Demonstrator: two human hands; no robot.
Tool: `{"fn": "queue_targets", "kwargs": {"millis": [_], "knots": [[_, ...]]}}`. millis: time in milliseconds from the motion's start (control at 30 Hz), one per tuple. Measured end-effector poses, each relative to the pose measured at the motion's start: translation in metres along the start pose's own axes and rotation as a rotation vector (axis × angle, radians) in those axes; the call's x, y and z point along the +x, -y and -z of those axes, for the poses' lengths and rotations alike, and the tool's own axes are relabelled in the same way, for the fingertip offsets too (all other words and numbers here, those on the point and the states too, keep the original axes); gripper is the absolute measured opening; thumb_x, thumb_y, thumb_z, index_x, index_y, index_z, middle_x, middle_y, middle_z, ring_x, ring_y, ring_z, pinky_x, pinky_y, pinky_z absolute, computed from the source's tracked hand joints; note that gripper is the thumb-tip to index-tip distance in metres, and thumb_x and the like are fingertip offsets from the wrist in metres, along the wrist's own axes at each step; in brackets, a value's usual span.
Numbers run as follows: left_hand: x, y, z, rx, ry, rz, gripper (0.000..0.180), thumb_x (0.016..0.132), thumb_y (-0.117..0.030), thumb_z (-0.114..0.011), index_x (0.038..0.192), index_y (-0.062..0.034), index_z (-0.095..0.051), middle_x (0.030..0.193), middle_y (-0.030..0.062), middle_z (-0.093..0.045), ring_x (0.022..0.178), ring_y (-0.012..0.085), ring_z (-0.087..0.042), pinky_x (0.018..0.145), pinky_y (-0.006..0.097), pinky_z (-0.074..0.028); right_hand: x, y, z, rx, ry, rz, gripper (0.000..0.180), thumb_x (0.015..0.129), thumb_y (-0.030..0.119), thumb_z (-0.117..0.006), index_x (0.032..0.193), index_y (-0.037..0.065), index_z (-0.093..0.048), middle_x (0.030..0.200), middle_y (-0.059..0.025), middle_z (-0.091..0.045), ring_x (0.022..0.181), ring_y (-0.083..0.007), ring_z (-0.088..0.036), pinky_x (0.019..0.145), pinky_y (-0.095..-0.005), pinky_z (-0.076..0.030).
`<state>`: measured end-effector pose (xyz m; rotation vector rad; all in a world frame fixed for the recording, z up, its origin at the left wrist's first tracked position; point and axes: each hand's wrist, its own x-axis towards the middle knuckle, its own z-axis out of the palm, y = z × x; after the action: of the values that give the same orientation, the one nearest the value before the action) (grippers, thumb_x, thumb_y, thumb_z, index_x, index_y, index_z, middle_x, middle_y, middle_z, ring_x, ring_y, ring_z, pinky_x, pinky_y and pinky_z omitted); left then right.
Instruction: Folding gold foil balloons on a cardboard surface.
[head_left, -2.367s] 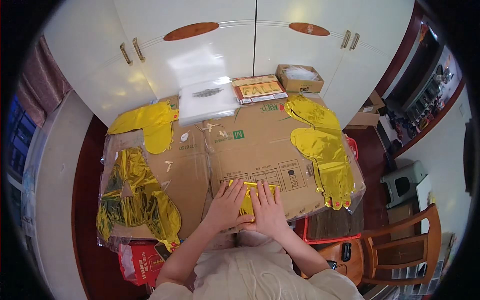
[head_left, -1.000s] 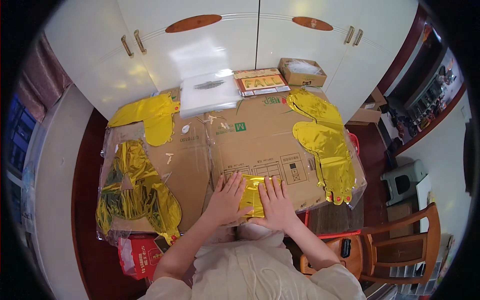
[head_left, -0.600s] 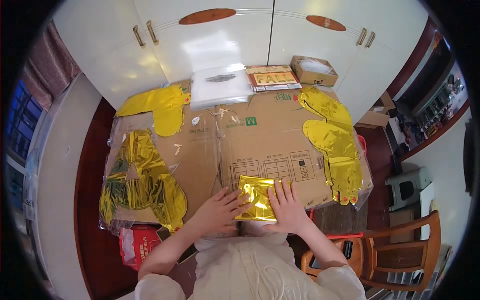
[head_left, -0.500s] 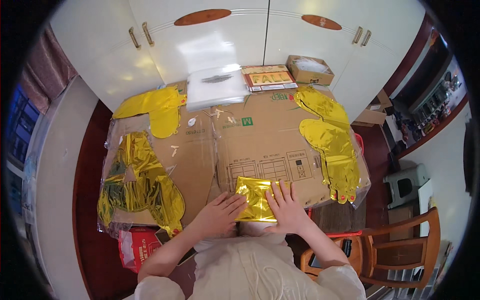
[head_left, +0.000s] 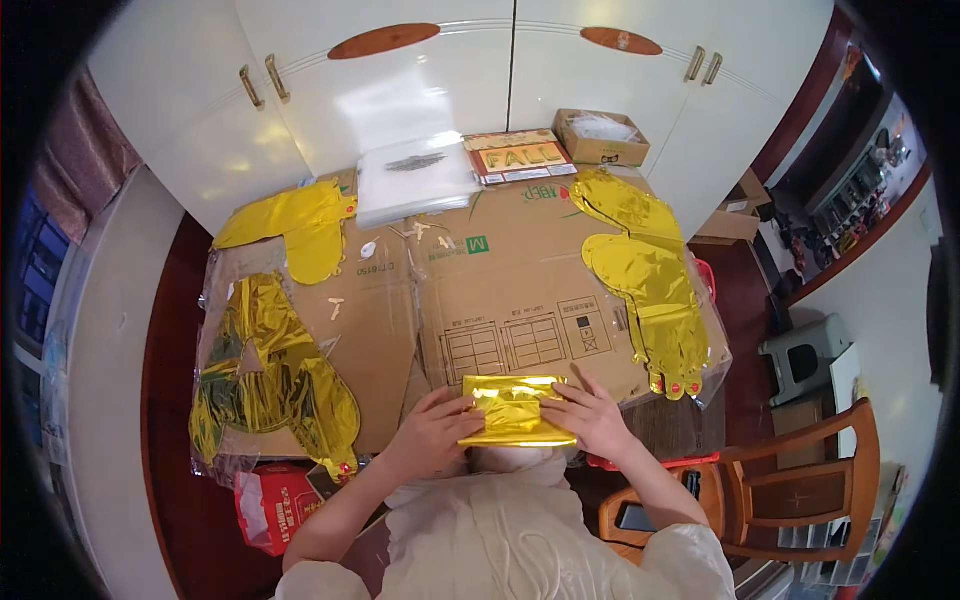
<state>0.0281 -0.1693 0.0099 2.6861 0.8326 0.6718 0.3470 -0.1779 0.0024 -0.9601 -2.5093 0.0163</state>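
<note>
— Where's the folded gold foil balloon (head_left: 516, 410)?
— Flat on the cardboard sheet (head_left: 520, 290), at the bench's near edge.
— And the 2 hands?
— Left hand (head_left: 432, 432) and right hand (head_left: 592, 420) press its ends, fingers (head_left: 556, 396) extended flat, grasping nothing.

A flat red-and-yellow pack (head_left: 517, 157) and an open brown box (head_left: 598, 137) sit at the desk's far edge; a red box (head_left: 275, 503), partly hidden, lies lower left.
</note>
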Motion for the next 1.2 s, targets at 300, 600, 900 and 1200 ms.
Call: {"fn": "queue_targets", "kwargs": {"millis": [300,600,900,1200], "knots": [[0.079,0.067,-0.029,-0.631,-0.587,0.677,0.022,0.095,-0.017,-0.057,0.108,0.0006,-0.058,0.077,0.0168,-0.061,0.063,0.0248,-0.058,0.059,0.034,-0.046,0.071,-0.029,-0.030,0.602,-0.189,-0.863,0.027,0.098,0.023,-0.056,0.104,-0.002,-0.062,0.080,-0.0139,-0.066,0.073,-0.0191,-0.062,0.067,-0.0338,-0.048],[0.100,0.050,-0.017,0.201,-0.258,0.793,0.042,0.088,-0.024,-0.064,0.123,-0.0028,-0.053,0.112,0.0192,-0.060,0.100,0.0340,-0.059,0.080,0.046,-0.049,0.102,-0.027,-0.038,0.120,-0.113,-0.950,0.051,0.092,0.022,-0.058,0.136,0.004,-0.037,0.070,-0.0258,-0.064,0.067,-0.0451,-0.063,0.057,-0.0532,-0.049],[0.100,0.033,-0.041,0.283,-0.044,0.339,0.073,0.089,-0.049,-0.055,0.141,0.0006,-0.042,0.149,0.0254,-0.033,0.141,0.0390,-0.027,0.114,0.055,-0.021,0.110,-0.016,-0.038,-0.122,0.012,-0.893,0.041,0.092,0.027,-0.057,0.126,0.007,-0.045,0.065,-0.0169,-0.066,0.055,-0.0375,-0.066,0.053,-0.0495,-0.054],[0.098,0.036,-0.042,0.304,-0.021,0.334,0.083,0.086,-0.059,-0.055,0.141,0.0009,-0.042,0.150,0.0236,-0.032,0.143,0.0373,-0.024,0.114,0.057,-0.018,0.109,-0.024,-0.022,-0.290,-0.028,-0.425,0.050,0.091,0.032,-0.057,0.134,0.006,-0.051,0.144,-0.0169,-0.044,0.137,-0.0282,-0.037,0.112,-0.0489,-0.027]]}}
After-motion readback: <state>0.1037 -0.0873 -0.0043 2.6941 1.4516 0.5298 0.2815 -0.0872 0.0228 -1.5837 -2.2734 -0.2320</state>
